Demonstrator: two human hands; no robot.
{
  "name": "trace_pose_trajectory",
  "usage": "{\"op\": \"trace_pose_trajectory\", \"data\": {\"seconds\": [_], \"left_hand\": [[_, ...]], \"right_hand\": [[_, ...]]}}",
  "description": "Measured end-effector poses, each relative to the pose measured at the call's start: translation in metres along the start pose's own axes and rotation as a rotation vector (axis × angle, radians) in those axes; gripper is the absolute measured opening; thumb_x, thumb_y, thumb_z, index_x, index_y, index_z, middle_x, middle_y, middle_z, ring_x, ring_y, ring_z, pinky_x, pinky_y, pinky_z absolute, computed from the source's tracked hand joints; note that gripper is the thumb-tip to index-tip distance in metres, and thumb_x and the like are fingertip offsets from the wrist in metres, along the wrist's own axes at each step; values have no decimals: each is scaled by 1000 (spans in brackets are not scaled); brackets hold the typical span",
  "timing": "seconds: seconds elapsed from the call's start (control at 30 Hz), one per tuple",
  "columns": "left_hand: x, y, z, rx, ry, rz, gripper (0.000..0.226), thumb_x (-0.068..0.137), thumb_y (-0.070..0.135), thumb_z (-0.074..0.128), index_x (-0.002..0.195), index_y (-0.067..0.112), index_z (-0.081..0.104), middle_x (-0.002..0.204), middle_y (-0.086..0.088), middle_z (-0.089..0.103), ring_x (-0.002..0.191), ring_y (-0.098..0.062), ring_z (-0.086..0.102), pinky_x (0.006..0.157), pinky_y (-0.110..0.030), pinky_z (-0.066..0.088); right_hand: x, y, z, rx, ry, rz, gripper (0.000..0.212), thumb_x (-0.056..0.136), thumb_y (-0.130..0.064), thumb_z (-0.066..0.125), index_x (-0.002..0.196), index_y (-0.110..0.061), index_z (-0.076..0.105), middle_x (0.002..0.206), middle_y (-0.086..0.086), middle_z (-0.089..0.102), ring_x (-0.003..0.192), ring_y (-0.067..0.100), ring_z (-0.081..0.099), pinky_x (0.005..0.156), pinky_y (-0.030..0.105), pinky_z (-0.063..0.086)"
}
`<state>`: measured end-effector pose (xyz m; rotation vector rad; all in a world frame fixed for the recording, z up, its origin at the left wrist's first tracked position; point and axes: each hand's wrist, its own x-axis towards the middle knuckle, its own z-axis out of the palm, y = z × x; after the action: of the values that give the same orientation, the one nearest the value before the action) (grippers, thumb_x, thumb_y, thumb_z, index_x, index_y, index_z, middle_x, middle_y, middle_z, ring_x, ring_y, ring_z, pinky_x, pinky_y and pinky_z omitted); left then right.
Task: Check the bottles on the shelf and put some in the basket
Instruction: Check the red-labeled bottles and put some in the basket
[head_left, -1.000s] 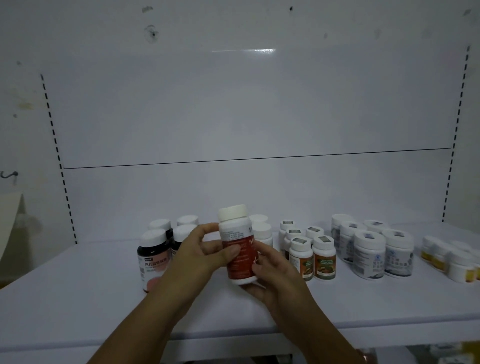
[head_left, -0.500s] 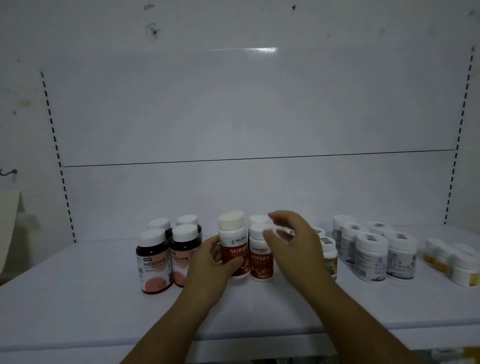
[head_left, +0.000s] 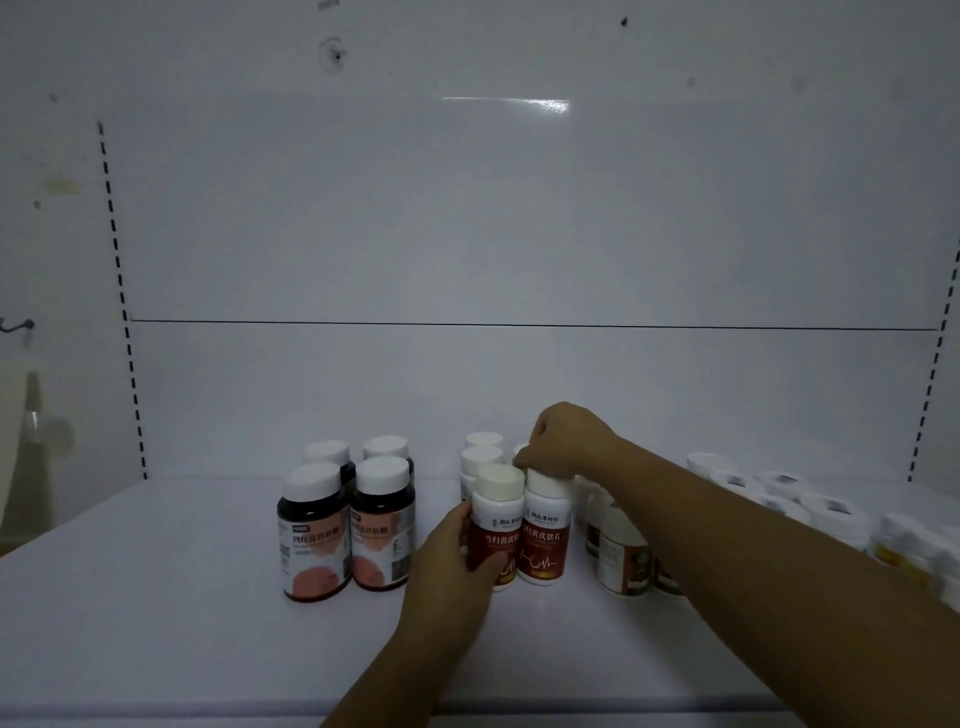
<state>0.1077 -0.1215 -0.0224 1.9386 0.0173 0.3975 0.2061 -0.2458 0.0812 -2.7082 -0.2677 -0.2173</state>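
Observation:
Two white-capped bottles with red labels stand side by side on the white shelf (head_left: 156, 597). My left hand (head_left: 449, 564) grips the left red bottle (head_left: 497, 525) round its side. My right hand (head_left: 566, 441) comes in from the right, its fingers curled down onto the cap of the right red bottle (head_left: 545, 543). Two more white-capped bottles (head_left: 482, 452) stand behind the pair, partly hidden. No basket is in view.
Several dark bottles with pink labels (head_left: 314, 535) stand to the left. Under my right forearm are small brown-and-green labelled bottles (head_left: 618, 561), with white jars (head_left: 831, 514) and yellow-labelled jars (head_left: 904, 545) further right. The shelf's back panel rises behind them.
The red bottle held up in both hands now stands on the shelf beside its twin. My right hand left it and moved up onto the neighbouring bottle's cap.

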Motion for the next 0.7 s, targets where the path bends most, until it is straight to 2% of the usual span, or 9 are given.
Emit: {"op": "trace_pose_trajectory", "data": {"seconds": [0.13,0.23,0.33,0.37,0.43,0.5,0.57,0.6,0.7], "left_hand": [[-1,-1,2,65,41,61,62,84,17,64,138,26,36,140,6,47,124,-9,46,104,-29,36],[-7,4,0,152,163,185,63,87,23,59,142,28,28,148,9,33,124,3,31,101,-18,23],[-14,6,0,248,286,404,64,91,27,51,144,32,17,151,21,3,133,7,2,106,-20,5],[-17,7,-2,243,311,459,63,91,25,51,142,35,17,148,25,-3,133,8,-1,107,-20,4],[-22,9,-4,188,353,559,60,90,20,54,136,41,22,146,27,2,133,15,3,109,-14,7],[-33,24,-4,-21,392,550,54,89,18,57,124,49,31,141,28,22,127,21,21,105,-12,22],[-45,47,-9,-413,313,292,39,88,22,57,115,46,41,122,25,44,109,10,47,87,-10,43],[-49,58,-14,-617,204,123,34,87,24,57,116,38,46,112,21,52,99,5,53,76,-12,48],[-48,67,-21,-1331,-150,-218,50,74,23,62,121,9,53,104,-12,70,100,-28,64,78,-42,57]], "right_hand": [[0,1,-10,37,123,-11,39,75,-32,70,100,-3,68,104,14,70,78,17,58,67,30,48],[-9,4,-30,163,329,-37,41,76,-38,66,109,-14,62,108,4,65,86,16,57,71,29,49],[-24,5,-59,315,447,-114,44,80,-37,64,119,-20,58,107,1,59,90,16,57,67,25,46],[-30,3,-69,361,455,-146,44,81,-36,64,121,-21,58,107,1,58,92,17,57,68,25,46],[-43,-3,-82,473,415,-198,41,82,-33,63,121,-21,60,108,1,60,95,18,60,74,28,52],[-60,-12,-89,634,290,-251,25,84,-27,64,107,-19,67,102,-3,63,91,13,62,73,27,55],[-76,-22,-87,699,125,-306,12,85,-24,63,90,-17,72,96,-4,68,85,9,64,63,20,54],[-82,-27,-85,692,74,-326,16,85,-25,63,88,-13,73,96,0,70,83,9,64,61,19,54],[-93,-37,-77,636,28,-361,24,85,-26,62,91,-5,73,97,6,71,80,10,65,62,20,56]]}}
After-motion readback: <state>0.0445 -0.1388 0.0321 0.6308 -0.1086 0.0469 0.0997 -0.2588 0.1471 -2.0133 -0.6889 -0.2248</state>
